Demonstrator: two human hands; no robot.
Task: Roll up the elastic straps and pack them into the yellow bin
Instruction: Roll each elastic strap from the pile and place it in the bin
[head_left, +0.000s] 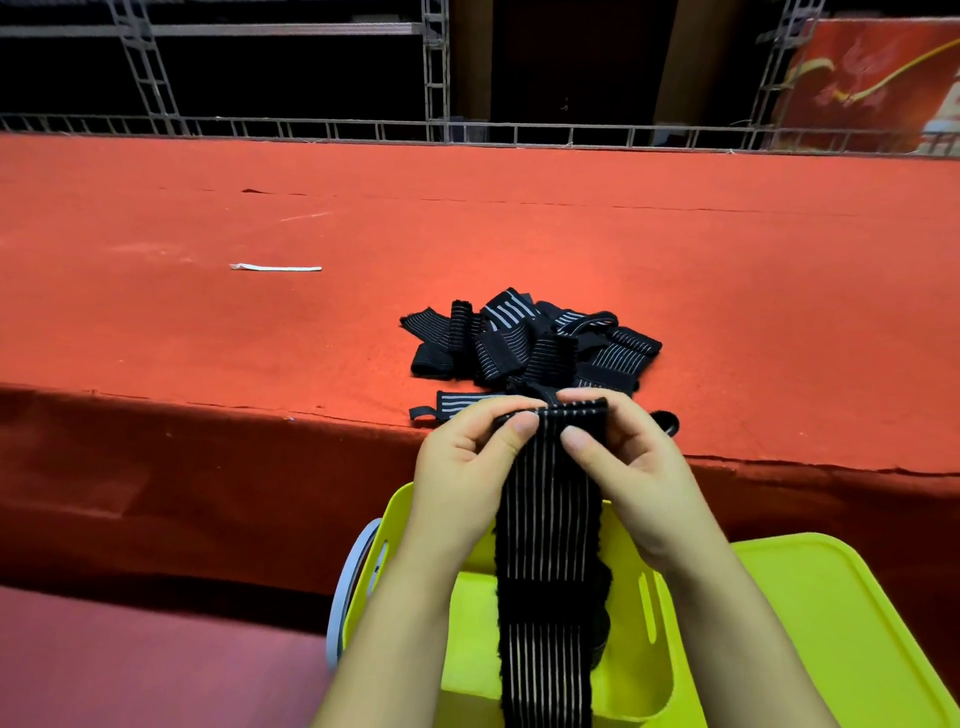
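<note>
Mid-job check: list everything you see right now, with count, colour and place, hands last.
held strap: one, black with pale stripes, hanging from both hands down over the bin
strap pile: several, count unclear, black with pale stripes, on the table near its front edge
table: one, red cloth cover, across the middle
white strip: one, white, on the table, far left
yellow bin: one, yellow-green, below the table edge
lid: one, yellow-green, right of the bin
tape roll: one, pale, left of the bin
left hand: pinches the strap's top end
right hand: pinches the strap's top end
</note>
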